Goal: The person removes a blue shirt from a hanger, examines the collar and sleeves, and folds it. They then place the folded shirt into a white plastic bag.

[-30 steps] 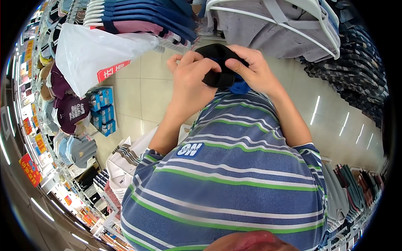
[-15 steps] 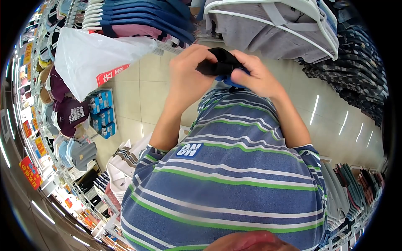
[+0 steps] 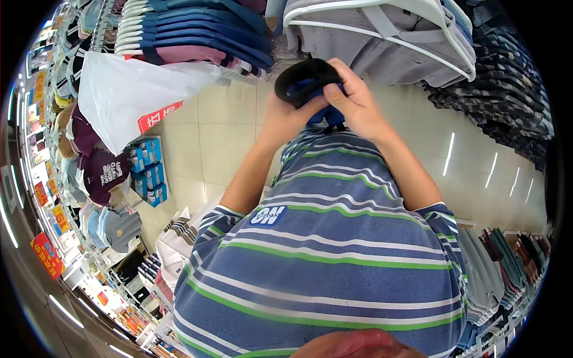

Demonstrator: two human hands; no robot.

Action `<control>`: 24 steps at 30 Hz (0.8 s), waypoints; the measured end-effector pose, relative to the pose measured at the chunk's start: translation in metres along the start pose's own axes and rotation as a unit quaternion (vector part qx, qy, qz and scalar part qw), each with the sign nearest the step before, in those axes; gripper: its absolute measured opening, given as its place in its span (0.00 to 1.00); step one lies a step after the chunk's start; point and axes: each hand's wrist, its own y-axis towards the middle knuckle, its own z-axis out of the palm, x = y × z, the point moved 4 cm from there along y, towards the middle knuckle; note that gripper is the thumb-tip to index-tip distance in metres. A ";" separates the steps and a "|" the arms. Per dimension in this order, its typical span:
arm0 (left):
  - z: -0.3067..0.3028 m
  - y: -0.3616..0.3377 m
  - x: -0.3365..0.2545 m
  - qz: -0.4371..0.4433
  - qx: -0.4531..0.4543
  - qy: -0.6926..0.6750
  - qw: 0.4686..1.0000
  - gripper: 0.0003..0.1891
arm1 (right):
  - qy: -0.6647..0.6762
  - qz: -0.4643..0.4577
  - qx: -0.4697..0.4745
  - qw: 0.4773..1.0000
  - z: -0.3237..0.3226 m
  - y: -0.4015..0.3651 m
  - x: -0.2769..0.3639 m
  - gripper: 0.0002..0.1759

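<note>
In front of my chest, both hands hold a dark garment with a thick black band curved into a loop and blue cloth inside and below it. I cannot make out what kind of garment it is. My left hand grips the band's lower left side, its thumb reaching toward the middle. On the other side, my right hand closes round the band, thumb in front and fingers behind. The blue part hangs beneath the thumbs, close to my striped shirt.
Blue shirts on white hangers hang ahead on the left; a grey garment on a white hanger hangs ahead. Camouflage clothes line the right. A white plastic bag and blue boxes are left, above the tiled floor.
The band has turned so its loop opens toward me, further left and a little higher. My left hand has dropped lower beneath it; both hands still hold the garment.
</note>
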 end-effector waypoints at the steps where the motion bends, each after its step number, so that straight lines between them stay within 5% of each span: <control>1: 0.001 0.001 0.000 0.001 0.003 -0.001 1.000 0.27 | -0.002 0.000 -0.003 1.000 -0.001 0.000 0.002 0.19; 3: 0.001 0.002 -0.004 0.038 -0.003 0.021 0.999 0.20 | -0.130 -0.008 -0.005 0.991 -0.003 0.000 0.009 0.19; 13: 0.005 -0.004 -0.012 -0.013 -0.018 -0.026 0.999 0.21 | -0.161 -0.020 -0.073 0.984 -0.003 -0.005 0.016 0.17; 15: 0.004 -0.002 -0.019 0.063 0.018 0.051 0.997 0.21 | -0.130 -0.053 -0.128 0.982 0.002 -0.008 0.020 0.18; 24: 0.012 -0.015 -0.006 -0.029 0.015 0.014 0.999 0.25 | -0.113 0.017 -0.080 0.990 -0.005 -0.023 0.009 0.15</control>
